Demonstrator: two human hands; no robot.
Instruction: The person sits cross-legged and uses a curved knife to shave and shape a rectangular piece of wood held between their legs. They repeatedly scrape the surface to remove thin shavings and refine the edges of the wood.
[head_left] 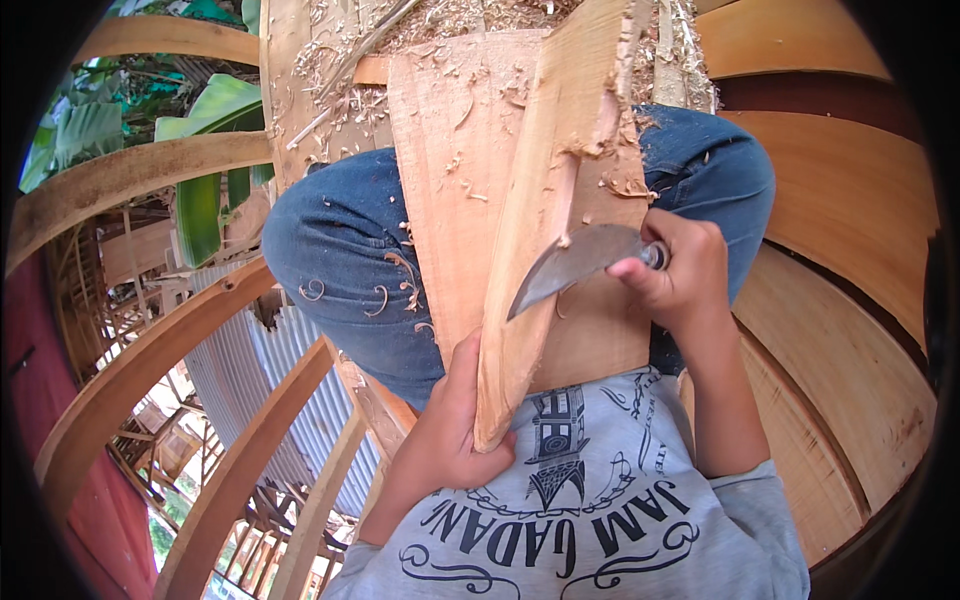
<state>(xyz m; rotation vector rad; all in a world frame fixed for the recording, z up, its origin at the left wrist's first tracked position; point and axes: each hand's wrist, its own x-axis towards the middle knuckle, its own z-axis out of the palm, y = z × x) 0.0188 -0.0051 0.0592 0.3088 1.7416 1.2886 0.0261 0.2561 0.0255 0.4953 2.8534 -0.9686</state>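
Observation:
My left hand (468,425) is closed around the near end of a long wooden piece (530,210), close to my shirt. That piece slants away from me, and its right edge is rough and freshly cut. My right hand (688,268) grips a knife with a wide curved blade (575,262), its handle mostly hidden in my fist. The blade lies across the wooden piece, its tip toward the left edge. Beneath is a broad flat board (450,170) spanning my lap between my bent knees.
Curled wood shavings (440,40) lie thick beyond the board and some cling to my jeans (345,260). Curved wooden ribs (200,345) rise on the left, with corrugated metal sheets (290,390) below and green leaves (215,110) behind. Curved planks (840,210) line the right side.

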